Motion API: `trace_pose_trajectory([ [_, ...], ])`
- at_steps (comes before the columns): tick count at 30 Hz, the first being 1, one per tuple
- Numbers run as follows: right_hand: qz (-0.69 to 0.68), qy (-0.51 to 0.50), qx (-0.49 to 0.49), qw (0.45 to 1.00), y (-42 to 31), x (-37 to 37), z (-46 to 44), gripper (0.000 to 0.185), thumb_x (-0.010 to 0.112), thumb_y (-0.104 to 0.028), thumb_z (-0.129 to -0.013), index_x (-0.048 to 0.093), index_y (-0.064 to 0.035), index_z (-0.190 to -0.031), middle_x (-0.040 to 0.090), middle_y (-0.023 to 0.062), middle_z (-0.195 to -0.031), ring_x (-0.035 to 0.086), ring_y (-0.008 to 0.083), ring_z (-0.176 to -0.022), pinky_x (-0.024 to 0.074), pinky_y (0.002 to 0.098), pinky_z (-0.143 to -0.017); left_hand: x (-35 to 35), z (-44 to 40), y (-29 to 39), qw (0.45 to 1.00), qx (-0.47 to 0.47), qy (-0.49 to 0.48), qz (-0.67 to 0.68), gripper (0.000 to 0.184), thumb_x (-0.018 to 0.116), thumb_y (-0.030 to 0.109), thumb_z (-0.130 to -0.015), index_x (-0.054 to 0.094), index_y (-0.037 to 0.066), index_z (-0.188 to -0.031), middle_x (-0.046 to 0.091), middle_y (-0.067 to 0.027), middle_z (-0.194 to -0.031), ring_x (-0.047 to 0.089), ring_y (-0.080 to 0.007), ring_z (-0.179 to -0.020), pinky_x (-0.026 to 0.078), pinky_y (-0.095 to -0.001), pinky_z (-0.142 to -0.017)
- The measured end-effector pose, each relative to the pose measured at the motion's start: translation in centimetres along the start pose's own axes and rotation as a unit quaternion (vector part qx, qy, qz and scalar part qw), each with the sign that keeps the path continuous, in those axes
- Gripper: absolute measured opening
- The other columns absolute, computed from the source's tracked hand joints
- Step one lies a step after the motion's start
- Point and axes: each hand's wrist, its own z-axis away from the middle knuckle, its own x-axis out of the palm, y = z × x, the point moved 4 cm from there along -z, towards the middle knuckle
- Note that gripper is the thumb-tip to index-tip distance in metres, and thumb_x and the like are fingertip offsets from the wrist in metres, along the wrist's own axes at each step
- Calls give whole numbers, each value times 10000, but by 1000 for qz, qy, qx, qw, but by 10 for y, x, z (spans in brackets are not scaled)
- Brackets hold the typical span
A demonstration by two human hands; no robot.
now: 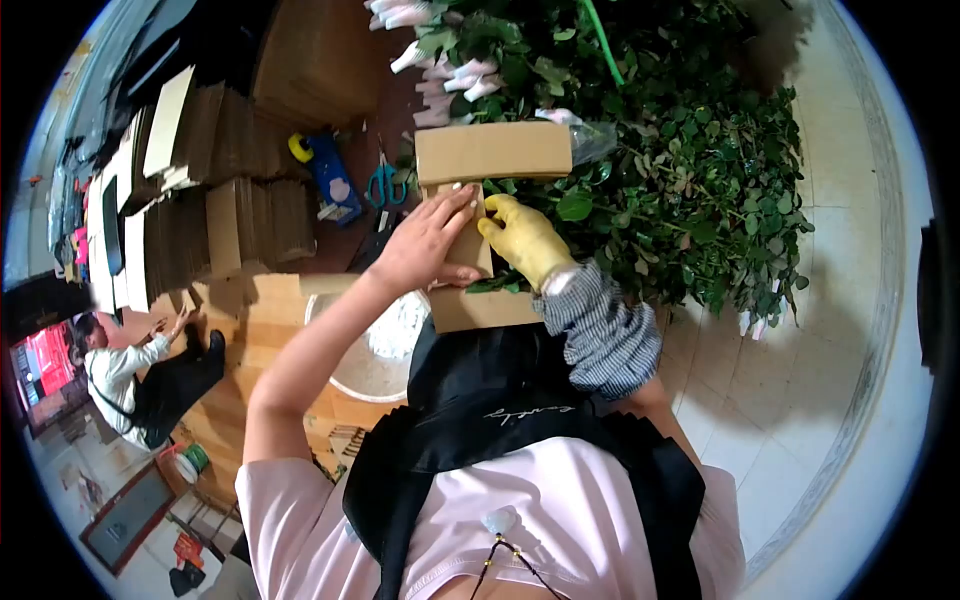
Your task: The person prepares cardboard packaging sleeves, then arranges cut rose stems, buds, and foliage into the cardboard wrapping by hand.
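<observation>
My bare left hand [432,240] lies on an open piece of cardboard [462,258], its fingers stretched forward and its thumb apart. Beside it on the right, my right hand [524,240] wears a yellow glove, its fingers bent at the cardboard's right edge and the leaves there. What its fingertips hold, if anything, is hidden. One raised cardboard flap [494,151] stands beyond my hands, and another flap [484,309] is near my apron. Green leafy stems [660,190] spread out to the right of the cardboard.
Teal scissors [384,184] and a blue box [334,182] lie left of the cardboard. Stacked flat cardboard [225,225] stands further left. A round white tub [375,370] is below my left forearm. Pink-white wrapped flower heads [470,80] lie at the top. Another person [150,380] sits far left.
</observation>
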Motion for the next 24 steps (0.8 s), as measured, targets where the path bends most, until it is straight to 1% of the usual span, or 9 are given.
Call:
trace_pose_trajectory([
  [2, 104, 66, -167, 978, -37, -18, 37, 551, 680, -215, -890, 480, -83, -1387, 676, 189, -1151, 661, 360, -1034, 525, 458, -879, -20, -8, -2, 1000, -5, -3, -2, 897, 740, 553, -765, 445, 13, -1418, 400, -148, -1516, 406, -358, -1372, 318, -429, -1171],
  [5, -161, -195, -286, 924, -24, -8, 119, 481, 589, -95, -937, 513, -87, -1412, 593, 140, -1361, 566, 282, -1257, 422, 379, -1084, -4, 0, 8, 1000, 0, 5, 0, 831, 743, 529, -781, 475, 15, -1376, 421, -134, -1495, 404, -364, -1370, 330, -427, -1166],
  [8, -50, -125, -22, 991, 95, 25, 132, 402, 477, -138, -1017, 514, -86, -1414, 597, 143, -1350, 563, 304, -1244, 428, 353, -1073, -5, -5, 7, 1000, -15, 9, 8, 784, 739, 522, -790, 501, 13, -1337, 434, -133, -1479, 404, -357, -1370, 332, -429, -1166],
  [9, 113, -242, 254, 930, 113, 22, 126, 403, 513, -142, -1018, 506, -58, -1412, 617, 139, -1329, 594, 296, -1202, 457, 345, -1045, -3, -4, 9, 1000, -15, 9, 13, 784, 739, 522, -790, 501, 13, -1337, 434, -133, -1479, 404, -357, -1370, 332, -429, -1166],
  [13, -384, -136, -83, 909, 51, -6, 113, 528, 643, -139, -973, 459, -82, -1465, 558, 82, -1425, 554, 212, -1277, 446, 373, -1072, -4, -5, 3, 1000, 3, 25, 16, 680, 764, 463, -773, 538, 21, -1238, 460, -129, -1440, 439, -348, -1321, 374, -428, -1125],
  [16, -374, 3, -192, 907, -10, -37, 91, 681, 734, -280, -915, 430, -52, -1480, 431, 110, -1539, 380, 251, -1436, 322, 426, -1164, 6, -5, -5, 999, 22, 28, -27, 662, 766, 453, -774, 541, 24, -1226, 478, -122, -1418, 463, -338, -1289, 395, -419, -1100],
  [19, 339, 122, -292, 886, -39, -40, 76, 805, 820, -329, -768, 465, -78, -1445, 568, 145, -1370, 498, 272, -1316, 390, 435, -1118, 1, -6, -2, 997, 36, 45, -51, 678, 781, 452, -755, 536, 29, -1225, 486, -114, -1406, 478, -324, -1264, 413, -405, -1079],
  [21, 360, 0, -221, 906, -32, -24, 71, 407, 828, -286, -671, 696, -107, -1011, 662, 83, -799, 616, 274, -928, 499, 407, -933, -5, -7, 5, 999, 0, 37, 13, 705, 786, 473, -738, 531, 31, -1225, 486, -113, -1404, 487, -322, -1244, 421, -402, -1067],
  [24, 241, 34, -368, 897, -29, -11, 90, 231, 836, -223, -685, 650, -97, -740, 603, 65, -671, 598, 268, -754, 487, 408, -775, 4, -4, 6, 999, -21, 30, 5, 751, 794, 490, -723, 530, 24, -1249, 475, -118, -1415, 470, -337, -1265, 409, -413, -1083],
])
